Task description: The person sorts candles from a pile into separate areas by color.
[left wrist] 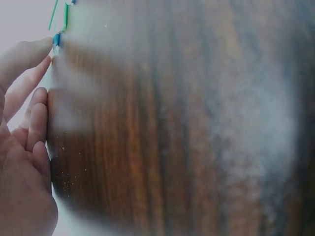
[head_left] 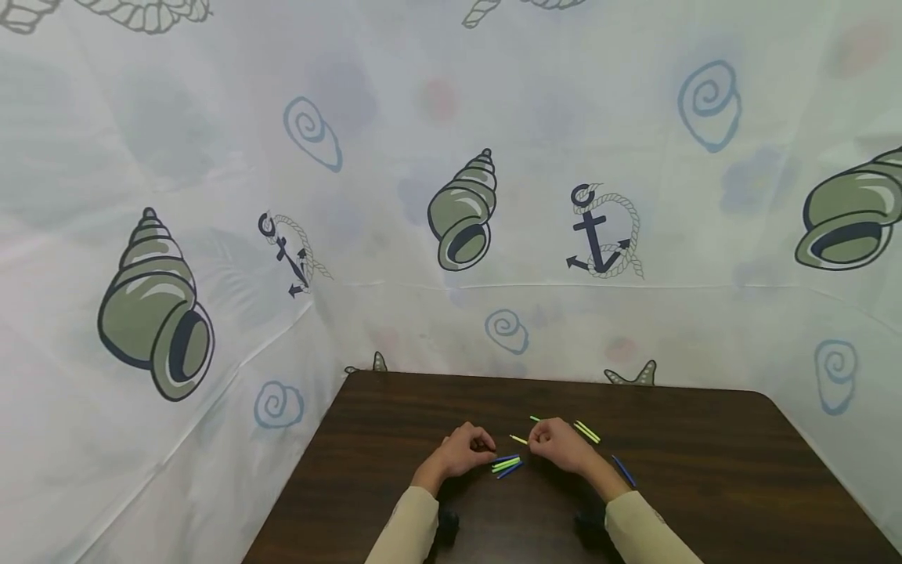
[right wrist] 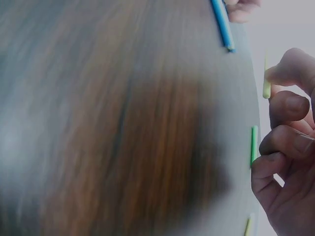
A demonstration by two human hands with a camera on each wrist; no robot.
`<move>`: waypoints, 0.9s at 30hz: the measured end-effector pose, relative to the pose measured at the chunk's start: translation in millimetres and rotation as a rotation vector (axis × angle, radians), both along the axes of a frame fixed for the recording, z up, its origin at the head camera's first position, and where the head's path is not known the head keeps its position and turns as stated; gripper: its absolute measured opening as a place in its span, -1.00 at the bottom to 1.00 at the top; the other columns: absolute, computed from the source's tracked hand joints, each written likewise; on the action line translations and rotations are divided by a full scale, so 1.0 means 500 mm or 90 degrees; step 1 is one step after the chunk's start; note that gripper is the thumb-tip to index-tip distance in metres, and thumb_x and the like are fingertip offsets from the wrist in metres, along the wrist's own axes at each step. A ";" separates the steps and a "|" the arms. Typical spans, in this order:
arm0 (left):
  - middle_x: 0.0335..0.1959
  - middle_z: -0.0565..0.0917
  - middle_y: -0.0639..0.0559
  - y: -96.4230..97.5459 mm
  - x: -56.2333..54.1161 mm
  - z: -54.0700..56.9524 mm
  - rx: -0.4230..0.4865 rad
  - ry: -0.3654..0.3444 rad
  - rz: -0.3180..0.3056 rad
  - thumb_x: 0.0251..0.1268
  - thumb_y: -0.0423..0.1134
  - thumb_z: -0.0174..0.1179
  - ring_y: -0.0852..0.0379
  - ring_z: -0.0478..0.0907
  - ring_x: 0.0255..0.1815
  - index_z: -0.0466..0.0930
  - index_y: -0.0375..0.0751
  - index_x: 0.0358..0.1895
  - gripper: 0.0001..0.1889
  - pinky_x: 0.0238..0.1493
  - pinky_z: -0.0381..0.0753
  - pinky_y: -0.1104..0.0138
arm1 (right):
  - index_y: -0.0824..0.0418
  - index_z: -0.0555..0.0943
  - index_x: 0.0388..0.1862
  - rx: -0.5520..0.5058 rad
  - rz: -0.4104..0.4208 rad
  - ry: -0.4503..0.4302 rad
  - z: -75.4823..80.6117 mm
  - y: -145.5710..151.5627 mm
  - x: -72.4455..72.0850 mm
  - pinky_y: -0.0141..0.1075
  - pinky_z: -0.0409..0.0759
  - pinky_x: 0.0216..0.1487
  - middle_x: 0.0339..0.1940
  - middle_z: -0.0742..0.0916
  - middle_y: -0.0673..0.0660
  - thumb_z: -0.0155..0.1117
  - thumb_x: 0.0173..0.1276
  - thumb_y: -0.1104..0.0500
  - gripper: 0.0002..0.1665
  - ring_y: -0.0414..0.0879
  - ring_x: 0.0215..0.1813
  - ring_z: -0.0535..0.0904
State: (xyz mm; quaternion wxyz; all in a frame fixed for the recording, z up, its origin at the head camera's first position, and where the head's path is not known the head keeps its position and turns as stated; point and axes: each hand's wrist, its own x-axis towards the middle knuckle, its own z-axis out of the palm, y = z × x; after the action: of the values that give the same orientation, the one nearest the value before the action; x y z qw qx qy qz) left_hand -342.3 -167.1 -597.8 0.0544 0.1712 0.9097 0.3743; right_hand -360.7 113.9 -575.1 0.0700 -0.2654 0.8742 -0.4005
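My right hand (head_left: 560,446) pinches a thin yellow stick (head_left: 518,439) between thumb and forefinger, its free end pointing left. In the right wrist view the same yellow stick (right wrist: 267,91) juts past the fingertips while the other fingers curl loosely. Left of it, my left hand (head_left: 468,450) rests beside a small group of blue and yellow-green sticks (head_left: 506,465). Its thumb and forefinger tips are right at the end of a blue stick (left wrist: 56,40) in the left wrist view. A green stick (head_left: 535,418) lies just beyond the right hand, partly hidden by it.
Two yellow sticks (head_left: 587,432) lie side by side to the right of the right hand. A single blue stick (head_left: 623,470) lies near the right forearm. The dark wooden table (head_left: 416,399) meets a patterned white curtain (head_left: 395,329) at its far edge.
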 end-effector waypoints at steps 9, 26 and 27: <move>-0.10 0.55 0.23 -0.003 -0.005 -0.015 0.003 -0.002 0.014 0.50 -0.03 0.35 0.21 0.44 -0.11 0.78 0.20 -0.11 -0.95 0.14 0.30 -0.04 | 0.33 0.72 -0.13 -0.031 -0.050 -0.041 0.005 0.046 0.000 -0.32 0.42 -0.37 -0.50 0.56 -0.05 0.28 0.52 0.20 -0.80 -0.24 -0.50 0.36; -0.16 0.55 0.22 0.007 -0.001 -0.005 -0.008 0.024 0.012 0.47 -0.15 0.38 0.18 0.42 -0.08 0.73 0.16 -0.26 -0.92 0.12 0.29 -0.05 | 0.38 0.77 -0.15 -0.021 -0.222 -0.050 0.023 0.140 -0.015 -0.19 0.49 -0.25 -0.27 0.77 0.15 0.29 0.44 0.24 -0.79 -0.07 -0.35 0.48; -0.16 0.56 0.23 0.008 0.000 -0.004 -0.008 0.024 0.013 0.47 -0.14 0.38 0.18 0.42 -0.07 0.73 0.17 -0.26 -0.91 0.12 0.29 -0.05 | 0.39 0.77 -0.15 -0.016 -0.226 -0.048 0.023 0.147 -0.017 -0.19 0.48 -0.26 -0.28 0.77 0.16 0.28 0.44 0.25 -0.78 -0.07 -0.36 0.48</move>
State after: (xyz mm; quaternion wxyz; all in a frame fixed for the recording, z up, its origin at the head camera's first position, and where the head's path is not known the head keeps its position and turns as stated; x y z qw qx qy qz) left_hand -342.3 -163.1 -599.9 0.0343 0.1689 0.9147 0.3655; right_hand -369.4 187.3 -563.5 0.0274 -0.0925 0.8991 -0.4270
